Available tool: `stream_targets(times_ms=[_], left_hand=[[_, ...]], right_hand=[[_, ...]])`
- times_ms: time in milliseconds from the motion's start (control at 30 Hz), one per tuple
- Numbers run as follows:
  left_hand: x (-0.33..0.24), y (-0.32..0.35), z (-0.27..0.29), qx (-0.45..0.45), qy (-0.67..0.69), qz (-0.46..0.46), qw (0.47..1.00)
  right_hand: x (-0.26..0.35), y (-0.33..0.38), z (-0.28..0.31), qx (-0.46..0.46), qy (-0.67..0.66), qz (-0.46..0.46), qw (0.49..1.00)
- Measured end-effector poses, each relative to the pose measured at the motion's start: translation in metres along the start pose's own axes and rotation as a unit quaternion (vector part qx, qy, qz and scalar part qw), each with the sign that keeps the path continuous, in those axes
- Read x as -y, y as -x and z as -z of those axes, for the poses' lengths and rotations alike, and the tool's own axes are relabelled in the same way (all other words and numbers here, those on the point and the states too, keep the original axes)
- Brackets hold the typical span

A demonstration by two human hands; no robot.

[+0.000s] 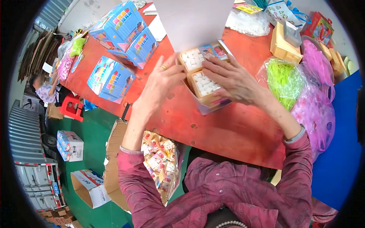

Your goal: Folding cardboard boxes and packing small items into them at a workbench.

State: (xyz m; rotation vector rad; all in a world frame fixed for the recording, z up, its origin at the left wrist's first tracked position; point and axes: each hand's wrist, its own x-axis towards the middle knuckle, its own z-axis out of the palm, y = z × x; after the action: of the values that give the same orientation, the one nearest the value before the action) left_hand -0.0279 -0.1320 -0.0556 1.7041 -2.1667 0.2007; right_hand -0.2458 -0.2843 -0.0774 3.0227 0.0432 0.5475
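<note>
**Seating tubs in box, upper centre**

I'm reading this as settling. Right hand is resting splayed over the tubs, gripping nothing visible; left hand is resting half-curled by the box's left edge, grip unclear. Next is probably needing level tubs, then flap folding.

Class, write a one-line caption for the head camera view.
Left hand and right hand at an open box of filled trays on a red table, blue boxes to the left.
</note>
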Motion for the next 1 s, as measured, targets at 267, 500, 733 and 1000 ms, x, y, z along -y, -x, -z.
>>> stream_targets(times_ms=[267,500,733,1000], left_hand=[[-0.061,-0.005,-0.031,-0.114,-0.012,-0.085,0.99],[-0.056,-0.02,-0.02,-0.04,0.139,-0.017,0.989],[-0.047,-0.023,-0.01,0.014,0.263,0.062,0.963],[-0.042,-0.023,-0.017,-0.013,0.283,0.017,0.959]], right_hand=[[-0.02,0.021,0.018,0.014,-0.208,-0.001,0.978],[0.021,0.033,0.015,0.004,-0.182,-0.06,0.981],[0.031,0.039,0.008,-0.101,-0.327,-0.13,0.931],[0.039,0.036,0.006,-0.111,-0.355,-0.174,0.912]])
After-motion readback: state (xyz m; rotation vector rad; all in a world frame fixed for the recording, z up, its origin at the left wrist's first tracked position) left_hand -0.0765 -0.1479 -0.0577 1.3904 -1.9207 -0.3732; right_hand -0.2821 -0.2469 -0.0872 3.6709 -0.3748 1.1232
